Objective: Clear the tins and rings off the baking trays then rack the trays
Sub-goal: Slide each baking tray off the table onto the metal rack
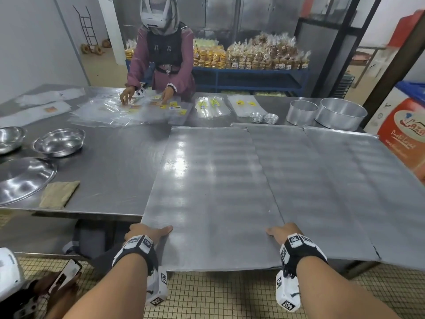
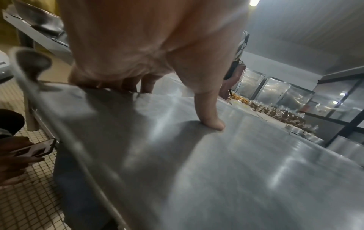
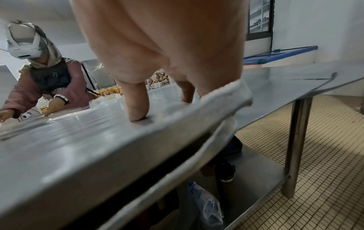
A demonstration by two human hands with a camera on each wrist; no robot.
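Note:
Three bare flat baking trays lie side by side on the steel table. The left tray [image 1: 211,180] overhangs the table's front edge toward me. My left hand [image 1: 149,231] grips its left edge and my right hand [image 1: 281,231] grips its right edge. In the left wrist view the thumb [image 2: 208,118] presses on the tray's top [image 2: 216,171] while the fingers curl under the rim. The right wrist view shows the same hold, thumb [image 3: 138,109] on top of the tray [image 3: 78,147]. Two round cake tins [image 1: 301,112] [image 1: 340,113] and small tart tins [image 1: 264,118] stand on the table behind the trays.
The middle tray [image 1: 299,180] and right tray [image 1: 368,180] lie beside the held one. Steel bowls [image 1: 58,141], a lid [image 1: 23,178] and a folded cloth [image 1: 58,194] sit at left. A person [image 1: 163,61] sorts plastic bags across the table. Someone holds a phone [image 1: 65,273] at lower left.

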